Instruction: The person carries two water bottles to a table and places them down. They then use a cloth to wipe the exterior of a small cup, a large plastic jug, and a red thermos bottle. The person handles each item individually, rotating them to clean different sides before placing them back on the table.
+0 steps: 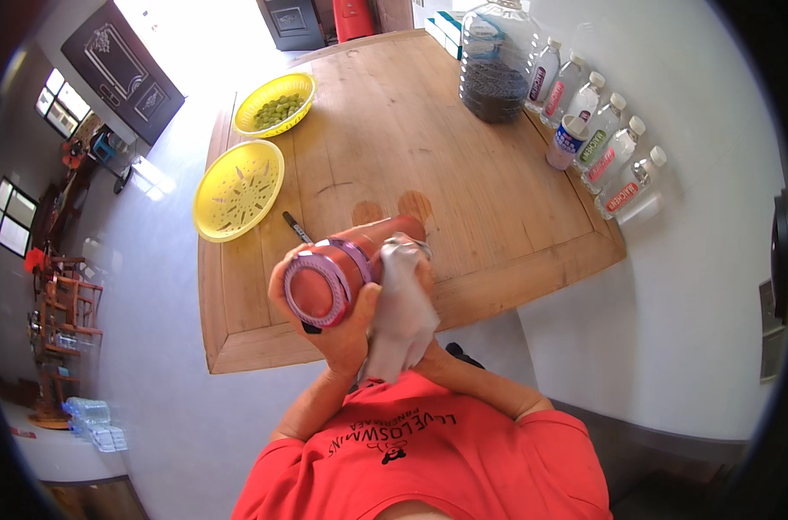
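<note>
A red thermos flask [387, 233] with purple rings lies tilted in the air above the near side of the wooden table [472, 221]. My left hand [342, 341] grips it around the ringed end, which faces me. Against the flask's far side, my right hand [425, 273] holds a pale grey cloth [404, 315]. The cloth hides most of that hand's fingers and looks slightly blurred. Just beyond my left hand, a black marker pen [295, 225] rests on the table, partly covered by the flask. Two darker round marks [415, 205] show on the wood behind the flask.
To the left stand an empty yellow plastic colander [241, 188] and a yellow basket [306, 104] with green fruit [278, 112]. A large clear jug [495, 84] of dark grains, a lidded cup [567, 143] and several clear bottles [618, 156] line the right edge by the wall.
</note>
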